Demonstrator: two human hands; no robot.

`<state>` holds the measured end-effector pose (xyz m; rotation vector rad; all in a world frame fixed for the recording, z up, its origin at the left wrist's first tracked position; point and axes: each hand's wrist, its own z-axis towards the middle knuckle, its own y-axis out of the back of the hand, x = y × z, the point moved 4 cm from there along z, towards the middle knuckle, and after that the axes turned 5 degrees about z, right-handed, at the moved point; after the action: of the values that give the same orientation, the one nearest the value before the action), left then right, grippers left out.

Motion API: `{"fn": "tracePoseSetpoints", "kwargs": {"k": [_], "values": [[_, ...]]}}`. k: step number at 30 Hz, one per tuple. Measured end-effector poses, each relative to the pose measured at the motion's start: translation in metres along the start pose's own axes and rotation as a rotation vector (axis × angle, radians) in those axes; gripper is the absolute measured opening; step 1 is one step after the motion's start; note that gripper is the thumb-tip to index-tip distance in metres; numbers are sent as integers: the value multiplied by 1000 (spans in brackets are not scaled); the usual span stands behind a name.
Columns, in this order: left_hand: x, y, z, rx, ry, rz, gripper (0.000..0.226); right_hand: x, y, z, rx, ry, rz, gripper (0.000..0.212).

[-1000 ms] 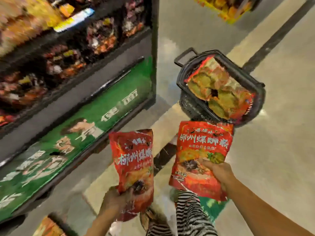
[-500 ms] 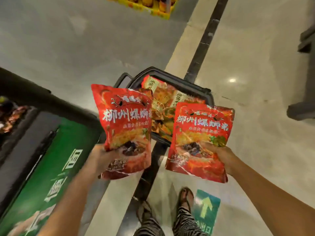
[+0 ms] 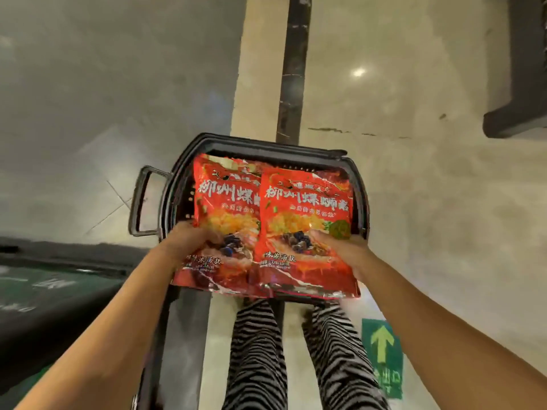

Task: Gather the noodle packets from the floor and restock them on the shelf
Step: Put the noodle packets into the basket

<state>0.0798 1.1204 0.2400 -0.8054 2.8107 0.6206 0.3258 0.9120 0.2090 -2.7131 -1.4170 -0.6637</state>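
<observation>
At the near left the shelf [image 3: 44, 291] has slid to the edge of your view. Only its dark base and a green printed panel show, where a second ago its stocked tiers filled that side, so you have turned away from it toward the basket [image 3: 266, 145]. This is a black, rounded-rectangular plastic tub with perforated walls and a looped handle [image 3: 137, 202] on its left. Your left grip [image 3: 185, 247] is clenched on the lower part of the left packet [image 3: 225, 208]. Half a second ago the two packets were held apart, with the basket's yellowish contents showing between them. Now they are side by side over the basket and hide what is inside, and the right packet [image 3: 307, 220] laps over the left one's edge. Both are flat, pillow-shaped pouches of glossy, crinkled red film, with white lettering, a printed food picture and a crimped bottom seam. Your right grip [image 3: 343, 251] grasps the right packet low on its right side. Neither packet is on the shelf yet, so restocking means swinging back left. The film looks slippery, so I would keep the pinch firm. Right of your feet, a green arrow sticker [image 3: 381, 350] lies flat on the polished, reflective floor [image 3: 414, 187].
</observation>
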Motion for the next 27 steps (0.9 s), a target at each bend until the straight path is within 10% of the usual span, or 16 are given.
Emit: {"fn": "tracePoseSetpoints", "kwargs": {"k": [5,10,27], "values": [[-11,-20,-16,-647,-336,577,87,24,-16,15,-199,226,-237,111],[3,-43,12,-384,-399,859,74,29,-26,20,-124,279,-446,86],[-18,-38,66,-277,-349,786,79,44,-20,57,-100,211,-569,89]]}}
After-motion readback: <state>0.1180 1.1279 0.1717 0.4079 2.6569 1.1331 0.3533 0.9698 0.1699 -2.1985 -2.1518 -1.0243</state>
